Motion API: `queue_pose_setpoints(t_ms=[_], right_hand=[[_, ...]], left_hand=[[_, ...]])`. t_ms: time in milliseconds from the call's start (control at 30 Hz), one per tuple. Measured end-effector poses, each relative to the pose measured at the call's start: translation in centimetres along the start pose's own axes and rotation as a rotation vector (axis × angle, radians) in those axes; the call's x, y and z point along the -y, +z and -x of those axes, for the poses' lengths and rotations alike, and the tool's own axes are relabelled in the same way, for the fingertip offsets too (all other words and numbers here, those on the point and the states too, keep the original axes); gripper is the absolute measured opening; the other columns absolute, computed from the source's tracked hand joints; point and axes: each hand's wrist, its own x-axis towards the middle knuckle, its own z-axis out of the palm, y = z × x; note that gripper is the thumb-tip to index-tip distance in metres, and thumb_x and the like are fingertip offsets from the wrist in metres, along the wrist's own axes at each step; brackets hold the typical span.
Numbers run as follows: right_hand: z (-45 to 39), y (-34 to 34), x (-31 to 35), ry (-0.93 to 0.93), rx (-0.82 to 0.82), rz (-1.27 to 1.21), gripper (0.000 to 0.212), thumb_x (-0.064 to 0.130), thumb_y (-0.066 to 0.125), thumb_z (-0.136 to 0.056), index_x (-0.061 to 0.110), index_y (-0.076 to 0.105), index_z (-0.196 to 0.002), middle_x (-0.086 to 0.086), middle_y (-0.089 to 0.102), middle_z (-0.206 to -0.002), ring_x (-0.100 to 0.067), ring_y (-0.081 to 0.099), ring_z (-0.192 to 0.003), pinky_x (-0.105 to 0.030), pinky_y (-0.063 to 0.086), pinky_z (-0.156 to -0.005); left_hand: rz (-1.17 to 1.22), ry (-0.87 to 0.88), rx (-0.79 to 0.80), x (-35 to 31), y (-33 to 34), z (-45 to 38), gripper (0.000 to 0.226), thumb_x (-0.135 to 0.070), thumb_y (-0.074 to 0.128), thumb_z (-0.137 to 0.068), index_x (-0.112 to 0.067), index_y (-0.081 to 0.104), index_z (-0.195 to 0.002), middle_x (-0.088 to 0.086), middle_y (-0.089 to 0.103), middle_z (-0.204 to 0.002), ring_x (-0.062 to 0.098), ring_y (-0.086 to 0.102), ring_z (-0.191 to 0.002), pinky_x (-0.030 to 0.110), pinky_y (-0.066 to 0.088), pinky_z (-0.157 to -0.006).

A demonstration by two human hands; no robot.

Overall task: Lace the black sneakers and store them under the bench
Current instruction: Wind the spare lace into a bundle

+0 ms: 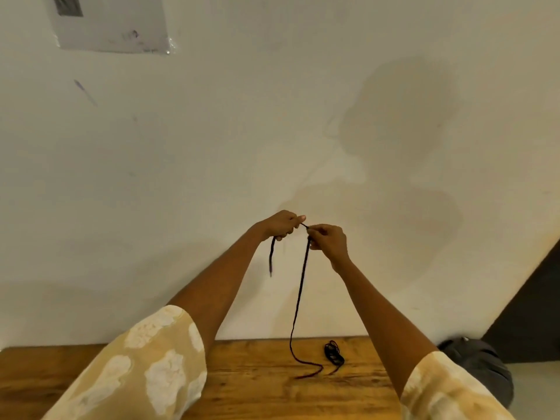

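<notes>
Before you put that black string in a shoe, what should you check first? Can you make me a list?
1. Both hands hold the lace: ok. The left hand and right hand each pinch the lace up near the wall.
2. Lace free of knots: cannot tell; it is thin and partly hidden in the grip.
3. Long end hangs loose: ok. It drops down and trails on the bench.
4. Second lace ready: ok. A bundled lace lies on the bench beside the trailing end.
5. Sneaker within reach: cannot tell. Only a dark shape shows by the right arm.
</notes>
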Motion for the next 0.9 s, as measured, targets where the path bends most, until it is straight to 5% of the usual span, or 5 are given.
queue_pose_setpoints(t_ms=[133, 333, 600, 700, 900], right_hand=[[-0.7, -1.6, -1.7, 0.129, -0.097, 0.192, 0.012, 0.014, 0.058, -0.088, 0.006, 0.066, -0.083, -0.007, 0.063, -0.074, -0.022, 0.057, -0.065, -0.035, 0.052, -0.064], [0.3, 0.8, 1.4, -0.078, 0.234, -0.099, 0.025, 0.019, 0.058, -0.093, 0.019, 0.060, -0.118, 0.000, 0.068, -0.098, -0.014, 0.064, -0.068, -0.023, 0.050, -0.058], [-2.3, 0.5, 1.4, -0.058, -0.088, 0.055, 0.016, 0.012, 0.057, -0.092, 0.003, 0.070, -0.095, -0.008, 0.064, -0.075, -0.019, 0.060, -0.061, -0.024, 0.053, -0.063], [-2.0, 0.3, 1.0, -0.045, -0.027, 0.044, 0.019, 0.014, 0.053, -0.095, 0.005, 0.070, -0.095, -0.004, 0.061, -0.073, -0.017, 0.055, -0.064, -0.017, 0.048, -0.057], [-0.2, 2.1, 2.3, -0.220, 0.198, 0.160, 0.025, 0.028, 0.051, -0.097, 0.013, 0.072, -0.096, 0.005, 0.054, -0.067, -0.006, 0.048, -0.060, -0.016, 0.040, -0.059]], left_hand=[[0.081, -0.001, -0.029, -0.1, -1.8, 0.7, 0.039, -0.042, 0.040, -0.099, -0.014, 0.043, -0.072, 0.000, 0.034, -0.063, 0.011, 0.026, -0.050, 0.018, 0.027, -0.042], [0.069, 0.012, -0.018, -0.9, -2.0, 0.8, 0.036, -0.041, 0.041, -0.099, -0.014, 0.048, -0.076, 0.000, 0.038, -0.064, 0.010, 0.030, -0.054, 0.021, 0.029, -0.049], [0.325, -0.012, 0.021, -0.6, -3.2, 1.7, 0.038, -0.046, 0.042, -0.097, -0.015, 0.045, -0.076, -0.003, 0.029, -0.059, 0.006, 0.023, -0.047, 0.017, 0.022, -0.042], [0.476, 0.010, 0.030, -0.3, -3.9, 1.7, 0.035, -0.041, 0.040, -0.100, -0.014, 0.046, -0.078, -0.004, 0.029, -0.055, 0.006, 0.022, -0.045, 0.016, 0.019, -0.041], [0.910, 0.136, -0.067, -0.2, -3.4, 1.3, 0.018, -0.013, 0.040, -0.101, -0.005, 0.056, -0.103, 0.008, 0.064, -0.090, 0.018, 0.065, -0.070, 0.024, 0.056, -0.063]])
